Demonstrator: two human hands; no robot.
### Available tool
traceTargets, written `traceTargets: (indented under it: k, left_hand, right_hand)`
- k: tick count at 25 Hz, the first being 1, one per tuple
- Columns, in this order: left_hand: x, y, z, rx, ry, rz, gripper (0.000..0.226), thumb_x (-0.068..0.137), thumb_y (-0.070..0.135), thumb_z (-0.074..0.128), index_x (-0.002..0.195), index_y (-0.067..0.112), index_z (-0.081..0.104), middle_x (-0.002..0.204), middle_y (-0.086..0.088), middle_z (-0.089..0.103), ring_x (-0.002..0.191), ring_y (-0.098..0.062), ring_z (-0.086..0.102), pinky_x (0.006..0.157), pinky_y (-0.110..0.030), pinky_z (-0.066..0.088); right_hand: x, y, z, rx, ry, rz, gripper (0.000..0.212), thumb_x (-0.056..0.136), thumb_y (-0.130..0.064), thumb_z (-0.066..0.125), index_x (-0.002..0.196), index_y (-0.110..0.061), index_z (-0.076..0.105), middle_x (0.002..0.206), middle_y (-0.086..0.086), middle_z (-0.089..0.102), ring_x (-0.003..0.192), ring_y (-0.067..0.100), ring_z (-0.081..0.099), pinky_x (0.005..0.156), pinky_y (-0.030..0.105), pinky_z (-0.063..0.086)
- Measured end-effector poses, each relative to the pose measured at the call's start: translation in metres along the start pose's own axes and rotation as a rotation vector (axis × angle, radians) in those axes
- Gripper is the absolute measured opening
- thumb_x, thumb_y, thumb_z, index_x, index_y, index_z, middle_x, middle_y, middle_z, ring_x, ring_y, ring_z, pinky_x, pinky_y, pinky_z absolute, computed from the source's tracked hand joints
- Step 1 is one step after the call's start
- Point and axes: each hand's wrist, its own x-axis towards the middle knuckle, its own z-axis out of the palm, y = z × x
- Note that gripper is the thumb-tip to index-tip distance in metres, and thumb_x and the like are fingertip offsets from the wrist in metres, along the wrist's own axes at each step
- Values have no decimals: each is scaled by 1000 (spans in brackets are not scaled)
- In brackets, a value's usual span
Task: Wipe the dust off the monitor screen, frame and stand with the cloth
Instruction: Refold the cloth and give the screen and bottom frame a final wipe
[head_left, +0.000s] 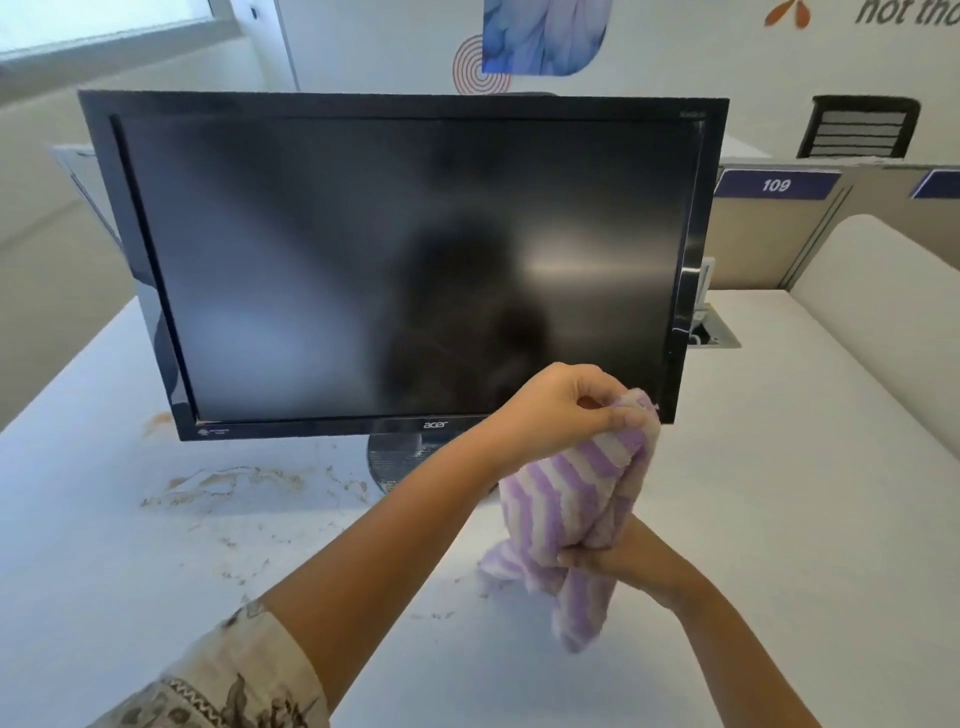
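Observation:
A black monitor (363, 260) with a dark, switched-off screen stands upright on the white desk (753, 493). Its round stand base (395, 457) shows below the lower frame, partly hidden by my left forearm. A purple and cream striped cloth (576, 499) hangs in front of the monitor's lower right corner. My left hand (561, 405) pinches the cloth's top end just at that corner. My right hand (618, 558) grips the cloth lower down, with a loose end dangling beneath it.
Brownish dirt smears (228, 483) mark the desk in front of the monitor on the left. A cable port box (714, 332) is set in the desk behind the monitor's right edge. Beige partitions (779, 234) and a black chair back (857, 127) stand at the back right.

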Motion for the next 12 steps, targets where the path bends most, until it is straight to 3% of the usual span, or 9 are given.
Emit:
traceTargets:
  k: [3, 4, 5, 6, 7, 8, 9, 10, 12]
  left_hand:
    - [-16, -11, -19, -64, 174, -32, 21, 85, 28, 61, 66, 34, 62, 79, 18, 57, 78, -1, 58, 70, -11, 50]
    - [-24, -18, -20, -88, 240, -51, 19, 86, 28, 61, 67, 33, 62, 81, 17, 58, 79, -3, 59, 70, -12, 51]
    - [-33, -28, -17, -109, 306, -83, 16, 85, 27, 61, 70, 30, 64, 81, 14, 59, 79, -5, 59, 71, -15, 51]
    - [-43, -41, -8, -98, 359, -138, 13, 85, 27, 62, 72, 23, 66, 82, 8, 60, 79, -8, 59, 73, -20, 50]
    - [-53, -53, 4, -62, 386, -207, 16, 83, 27, 64, 74, 14, 67, 82, 0, 61, 78, -13, 58, 74, -26, 49]
    - [-63, -66, 20, -23, 382, -288, 22, 82, 27, 65, 76, 6, 67, 82, -6, 60, 78, -17, 56, 74, -29, 47]
    - [-70, -79, 36, 3, 379, -357, 26, 81, 27, 66, 77, 1, 66, 83, -8, 58, 78, -18, 54, 73, -30, 45]
    - [-75, -90, 49, 35, 406, -407, 25, 82, 25, 65, 79, 1, 65, 84, -7, 56, 79, -19, 54, 72, -28, 43]
    - [-82, -101, 60, 36, 508, -454, 16, 85, 19, 58, 83, 5, 66, 87, -5, 60, 80, -22, 58, 72, -28, 45]
  right_hand:
    - [9, 6, -4, 209, 137, 23, 58, 54, -41, 86, 100, -13, 64, 96, 10, 71, 84, 11, 69, 69, 19, 55]
    - [13, 8, -4, 349, 249, 40, 50, 60, -39, 86, 96, -11, 66, 88, 12, 70, 72, 10, 69, 63, 24, 57]
    - [19, 8, 1, 521, 320, 65, 25, 77, -31, 77, 94, -15, 69, 83, 18, 68, 64, 19, 68, 55, 34, 58]
    - [22, 0, 6, 747, 269, 15, 15, 92, -22, 61, 86, -14, 71, 74, 25, 64, 54, 34, 62, 39, 45, 50]
    - [24, -11, 19, 1070, 138, -111, 30, 98, -17, 46, 79, -7, 66, 58, 31, 51, 39, 44, 46, 25, 45, 33]
    - [22, -24, 24, 1244, 29, -222, 30, 96, -19, 43, 75, -3, 58, 45, 26, 39, 29, 41, 33, 23, 35, 27]
    - [18, -32, 28, 1296, 9, -279, 24, 89, -23, 55, 73, -4, 56, 41, 19, 38, 26, 32, 35, 26, 29, 33]
    - [16, -33, 37, 1147, 141, -242, 24, 79, -29, 70, 78, -7, 60, 47, 13, 50, 32, 20, 49, 34, 28, 44]
    - [17, -28, 69, 652, 503, -145, 52, 75, -37, 76, 121, -28, 53, 99, 4, 64, 78, 9, 68, 65, 21, 56]
